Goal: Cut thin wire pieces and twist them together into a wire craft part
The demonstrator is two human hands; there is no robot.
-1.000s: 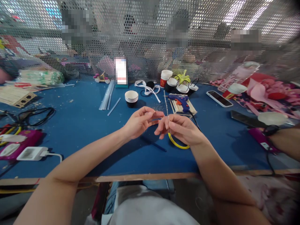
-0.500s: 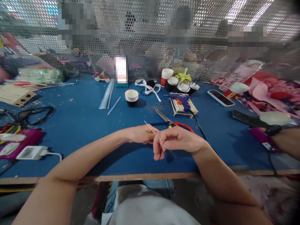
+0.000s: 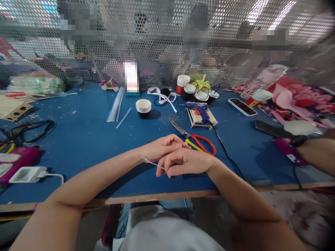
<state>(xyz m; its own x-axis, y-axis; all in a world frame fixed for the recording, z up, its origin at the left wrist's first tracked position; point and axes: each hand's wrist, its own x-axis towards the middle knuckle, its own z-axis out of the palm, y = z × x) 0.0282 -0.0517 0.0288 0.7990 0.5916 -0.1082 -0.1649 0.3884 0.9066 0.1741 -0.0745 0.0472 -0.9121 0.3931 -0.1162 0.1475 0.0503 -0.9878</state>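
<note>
My right hand (image 3: 187, 162) is closed, with thumb and fingers pinching a thin, shiny twisted wire (image 3: 151, 162). The wire's free end points left, across my left wrist. Just behind and partly covered by the right hand is my left hand (image 3: 166, 146), its fingers curled inward; whatever they hold is hidden. Beyond the hands lie scissors (image 3: 184, 131) with a red handle, blades pointing away to the left. A yellow handle (image 3: 193, 145) shows beside the red one, close to my left fingertips.
A black-and-white cup (image 3: 143, 108), clear sticks (image 3: 115, 106) and white ribbon (image 3: 171, 101) lie farther back. A blue glue gun (image 3: 200, 108) rests on a wooden stand, its cord trailing right. Left is a purple power strip (image 3: 23, 160). Another person's arm (image 3: 319, 155) reaches in from the right.
The right hand has moved left, and the wire has swung flatter, pointing left. My left hand has shifted over the right one's far side. More of the scissors' handle shows.
</note>
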